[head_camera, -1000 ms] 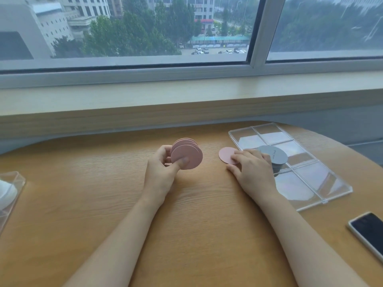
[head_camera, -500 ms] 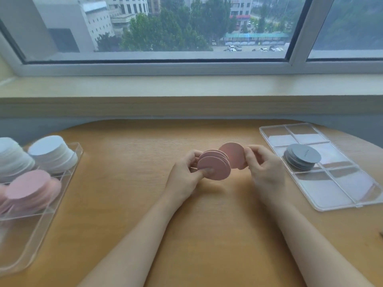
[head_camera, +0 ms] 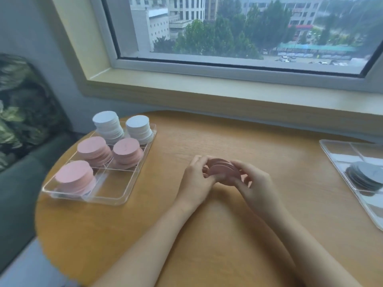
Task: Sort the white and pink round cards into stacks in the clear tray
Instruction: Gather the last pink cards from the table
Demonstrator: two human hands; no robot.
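Matt pink cards [head_camera: 222, 171]; glossy clear plastic tray [head_camera: 116, 194]; smooth wood-grain table [head_camera: 228, 235]

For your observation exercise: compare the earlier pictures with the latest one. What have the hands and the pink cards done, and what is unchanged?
The right hand picked a single pink card off the table and brought it to the pink cards; both hands now hold them together. The left hand kept its grip throughout. The grey stack stayed in its tray.

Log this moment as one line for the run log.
hands: left hand and right hand both hold pink card stack above table | clear tray: front-right compartment empty
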